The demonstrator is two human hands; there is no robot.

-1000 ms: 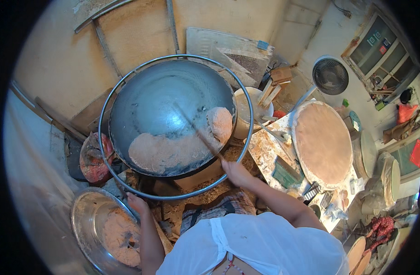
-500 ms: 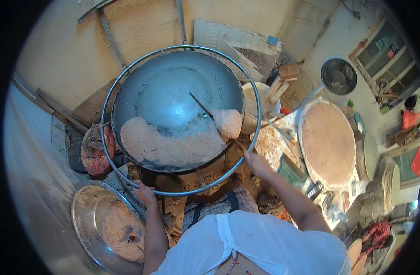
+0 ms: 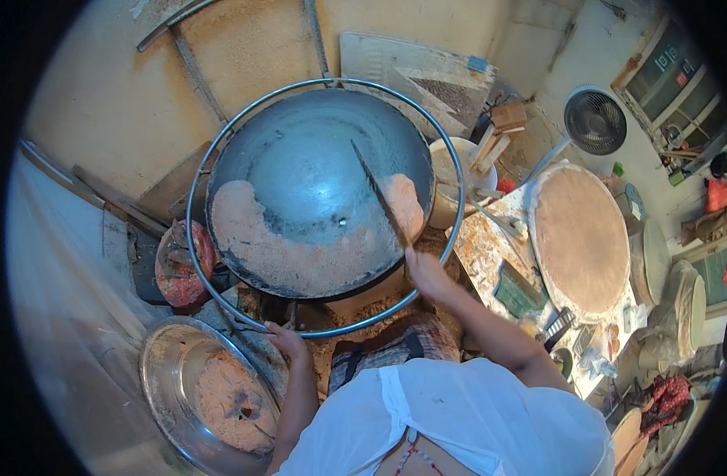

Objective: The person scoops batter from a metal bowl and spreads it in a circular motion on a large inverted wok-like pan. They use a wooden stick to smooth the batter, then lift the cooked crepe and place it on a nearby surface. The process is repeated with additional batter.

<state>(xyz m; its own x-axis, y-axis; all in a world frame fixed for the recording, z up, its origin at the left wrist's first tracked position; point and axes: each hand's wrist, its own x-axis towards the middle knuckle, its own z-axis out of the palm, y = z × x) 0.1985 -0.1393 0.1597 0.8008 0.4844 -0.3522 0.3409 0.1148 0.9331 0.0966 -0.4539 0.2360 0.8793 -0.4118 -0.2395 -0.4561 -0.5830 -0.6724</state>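
A large dark wok [image 3: 300, 159] lies inside a round metal ring [image 3: 363, 327]. Pinkish-brown powdery material [image 3: 300, 258] covers its near and left parts, and a thicker heap [image 3: 403, 202] lies at the right. My right hand [image 3: 427, 275] is closed on the handle of a long, thin flat-bladed scraper [image 3: 379, 194], which slants up and left over the wok, against the heap. At the ring's near left edge, my left hand [image 3: 289, 341] is closed around the tube. Its fingers are partly hidden.
At lower left a metal basin [image 3: 153, 373] holds more of the powder. A red bag [image 3: 185, 278] stands left of the wok. To the right, a large round board [image 3: 581, 242] rests on a littered table, with a fan [image 3: 595, 120] behind it. A white bucket [image 3: 450, 170] stands close by.
My left hand has slid right along the ring. The scraper has turned from lying under the heap to standing edge-up on its left side, and my right hand has moved slightly left.
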